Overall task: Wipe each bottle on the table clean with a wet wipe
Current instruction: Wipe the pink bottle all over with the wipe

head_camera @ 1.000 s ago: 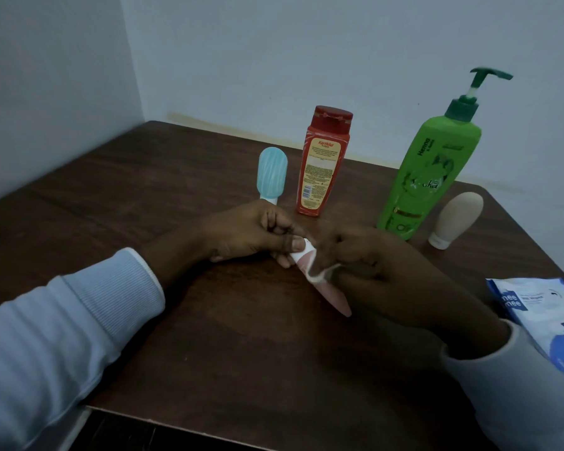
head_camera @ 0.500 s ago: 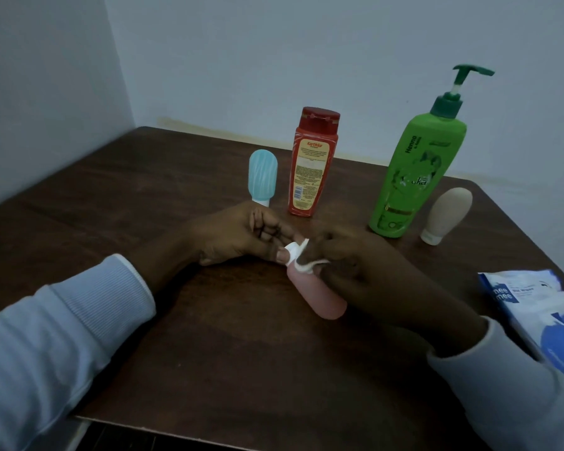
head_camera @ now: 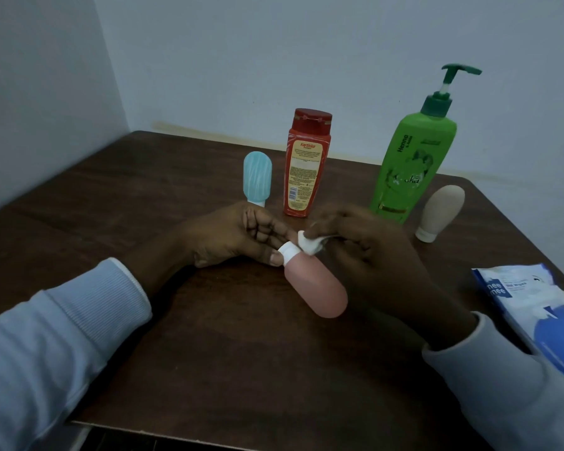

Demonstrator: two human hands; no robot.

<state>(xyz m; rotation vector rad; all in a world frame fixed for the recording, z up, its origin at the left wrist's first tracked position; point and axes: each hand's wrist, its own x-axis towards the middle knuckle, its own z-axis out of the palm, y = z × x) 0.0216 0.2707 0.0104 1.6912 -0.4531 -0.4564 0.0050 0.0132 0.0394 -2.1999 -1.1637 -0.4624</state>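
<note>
Dim, bluish, soft light; motion-blurred right hand (head_camera: 368, 255); wide-angle bending at edges.

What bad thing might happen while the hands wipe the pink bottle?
1. The left hand pinches the pink bottle only by its white cap; it may slip or twist loose.
2. The right hand, holding the wet wipe, is close to the tall green pump bottle; a bump might tip it.
3. The wipes pack lies by the edge of the table near the right sleeve and could be nudged off.
</note>
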